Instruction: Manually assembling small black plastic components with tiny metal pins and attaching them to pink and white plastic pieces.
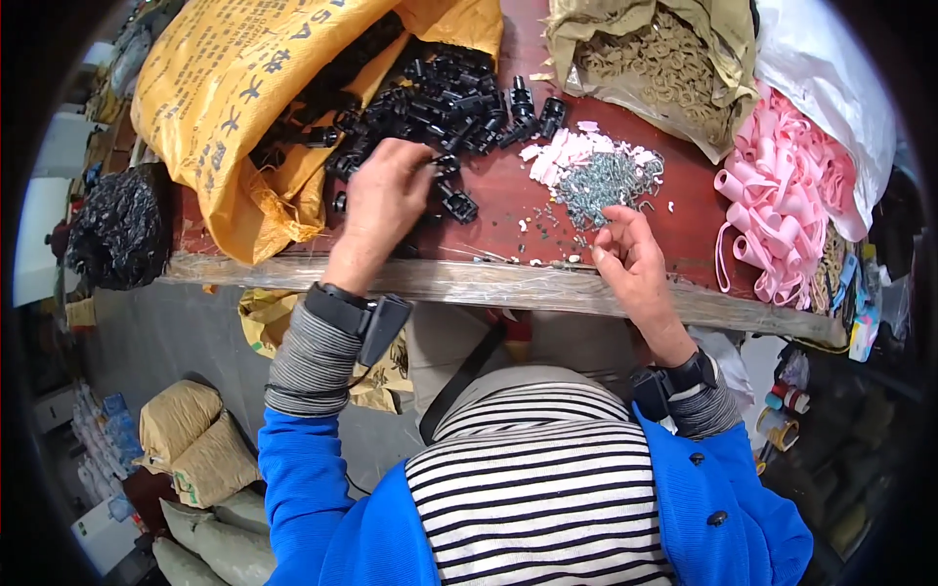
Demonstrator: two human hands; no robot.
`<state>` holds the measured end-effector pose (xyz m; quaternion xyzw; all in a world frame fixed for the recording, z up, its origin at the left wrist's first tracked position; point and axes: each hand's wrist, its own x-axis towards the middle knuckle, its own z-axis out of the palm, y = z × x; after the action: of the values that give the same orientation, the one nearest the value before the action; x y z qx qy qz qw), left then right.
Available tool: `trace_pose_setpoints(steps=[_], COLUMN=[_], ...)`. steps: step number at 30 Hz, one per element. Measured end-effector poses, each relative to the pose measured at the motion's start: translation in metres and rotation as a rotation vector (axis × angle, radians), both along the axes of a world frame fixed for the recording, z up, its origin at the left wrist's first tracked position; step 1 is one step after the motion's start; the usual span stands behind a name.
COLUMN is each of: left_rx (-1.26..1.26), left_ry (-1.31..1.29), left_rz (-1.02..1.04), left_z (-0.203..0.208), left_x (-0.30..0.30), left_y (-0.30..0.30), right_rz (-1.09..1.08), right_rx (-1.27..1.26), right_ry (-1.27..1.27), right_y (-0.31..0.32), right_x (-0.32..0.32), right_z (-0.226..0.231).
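My left hand (388, 190) is over the near edge of a heap of black plastic fittings (459, 93), its fingers curled against one black plastic fitting (447, 168). Part of that grip is hidden by the hand itself. Just in front of a small pile of grey metal pieces (601, 186), my right hand (633, 259) has thumb and fingers drawn together. Whatever lies between those fingertips is too small to make out. Small pale pink pieces (567, 154) lie against the metal pile, and tiny bits are scattered nearby on the red tabletop (498, 210).
A yellow woven sack (220, 117) spills the black fittings at the left. At the back right stands a bag of tan rings (655, 63); beside it, pink straps (782, 195) hang over the wooden table edge (440, 278). A black plastic bag (117, 225) sits far left.
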<state>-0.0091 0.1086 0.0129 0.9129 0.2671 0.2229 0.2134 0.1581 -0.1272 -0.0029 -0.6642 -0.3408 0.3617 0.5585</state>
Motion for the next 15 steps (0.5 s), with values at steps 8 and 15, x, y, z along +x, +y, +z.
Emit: trace_pose_setpoints(steps=[8, 15], left_rx=[-0.048, 0.148], left_ry=[0.251, 0.284], left_rz=[-0.318, -0.284], left_z=[0.015, 0.003], left_x=[-0.002, -0.003], left_y=[-0.034, -0.049], right_rz=[-0.013, 0.020], right_rx=[0.054, 0.018], right_ry=[-0.016, -0.115], right_y=[-0.004, -0.003], right_x=[-0.002, -0.001], right_z=[-0.001, -0.002])
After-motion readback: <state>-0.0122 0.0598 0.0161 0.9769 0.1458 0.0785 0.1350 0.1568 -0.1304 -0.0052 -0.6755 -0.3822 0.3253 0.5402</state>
